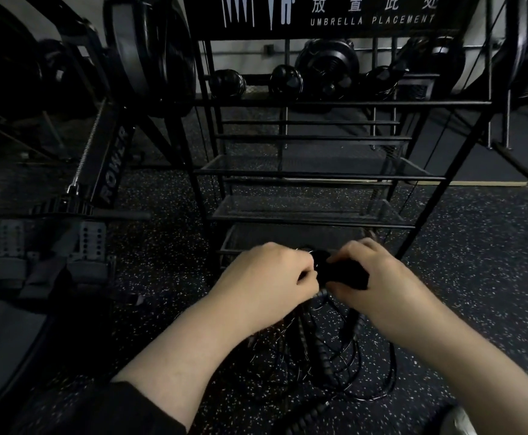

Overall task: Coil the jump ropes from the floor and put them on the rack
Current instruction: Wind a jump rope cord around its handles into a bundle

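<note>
My left hand [265,277] and right hand [372,277] curl their fingers [338,262] around black jump ropes [341,273], just before the rack [312,174].

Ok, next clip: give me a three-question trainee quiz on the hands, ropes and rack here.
1. True or false: both hands grip the black handles.
2. Where does most of the rope lie? A) on the rack B) on the floor C) over the rower
3. What English words does the sign carry?

Key: 1 true; 2 B; 3 "Umbrella Placement".
</note>
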A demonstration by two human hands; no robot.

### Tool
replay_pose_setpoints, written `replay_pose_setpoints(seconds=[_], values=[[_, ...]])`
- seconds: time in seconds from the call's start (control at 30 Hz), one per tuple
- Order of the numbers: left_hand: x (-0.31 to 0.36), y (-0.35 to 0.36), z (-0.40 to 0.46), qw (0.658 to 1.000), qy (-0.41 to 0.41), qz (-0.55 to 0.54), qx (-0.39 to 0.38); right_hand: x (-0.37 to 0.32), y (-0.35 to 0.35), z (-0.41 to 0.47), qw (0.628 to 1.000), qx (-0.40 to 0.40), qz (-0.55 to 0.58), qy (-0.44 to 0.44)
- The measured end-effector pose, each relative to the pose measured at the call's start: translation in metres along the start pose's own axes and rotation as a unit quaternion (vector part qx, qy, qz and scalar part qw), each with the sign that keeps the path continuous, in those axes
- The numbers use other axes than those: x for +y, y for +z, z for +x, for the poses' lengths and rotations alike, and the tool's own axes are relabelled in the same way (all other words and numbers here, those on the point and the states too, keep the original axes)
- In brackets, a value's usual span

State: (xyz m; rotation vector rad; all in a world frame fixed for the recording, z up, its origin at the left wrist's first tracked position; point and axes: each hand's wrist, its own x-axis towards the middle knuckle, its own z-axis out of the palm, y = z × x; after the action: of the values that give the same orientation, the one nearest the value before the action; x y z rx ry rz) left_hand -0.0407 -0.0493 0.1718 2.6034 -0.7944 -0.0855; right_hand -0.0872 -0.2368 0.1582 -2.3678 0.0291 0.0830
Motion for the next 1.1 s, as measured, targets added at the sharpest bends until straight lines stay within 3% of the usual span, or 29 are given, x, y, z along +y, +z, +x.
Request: replay_pose_setpoints(seconds=[0.23,0.37,0.5,0.63,0.77,0.87,0.97,1.1], values=[[-0.014,-0.021,0.0,0.984,0.068,-0.16,0.026,-0.004,0.0,-0.004,0.986,-0.153,-0.008,-0.058],[-0.014,-0.024,0.001,0.966,0.062,-0.249,0.029,-0.015,-0.001,-0.016,0.961,-0.228,0.139,-0.067],[-0.017,-0.021,0.002,0.943,0.043,-0.328,-0.024,-0.017,-0.011,-0.021,0.927,-0.22,0.281,-0.115],[-0.002,-0.017,0.007,0.919,0.005,-0.383,-0.091,-0.013,-0.018,-0.021,0.852,-0.258,0.43,-0.149],[-0.037,0.026,0.007,0.906,-0.122,-0.398,-0.073,-0.012,-0.013,-0.016,0.806,-0.172,0.544,-0.158],[-0.033,0.027,0.001,0.873,-0.195,-0.447,-0.013,-0.007,-0.013,-0.009,0.824,-0.059,0.55,-0.126],[-0.01,0.011,0.003,0.84,-0.153,-0.519,-0.043,-0.004,-0.015,-0.005,0.834,0.023,0.542,-0.101],[-0.01,0.01,0.009,0.782,-0.217,-0.583,-0.04,-0.005,-0.012,-0.003,0.882,0.101,0.454,-0.079]])
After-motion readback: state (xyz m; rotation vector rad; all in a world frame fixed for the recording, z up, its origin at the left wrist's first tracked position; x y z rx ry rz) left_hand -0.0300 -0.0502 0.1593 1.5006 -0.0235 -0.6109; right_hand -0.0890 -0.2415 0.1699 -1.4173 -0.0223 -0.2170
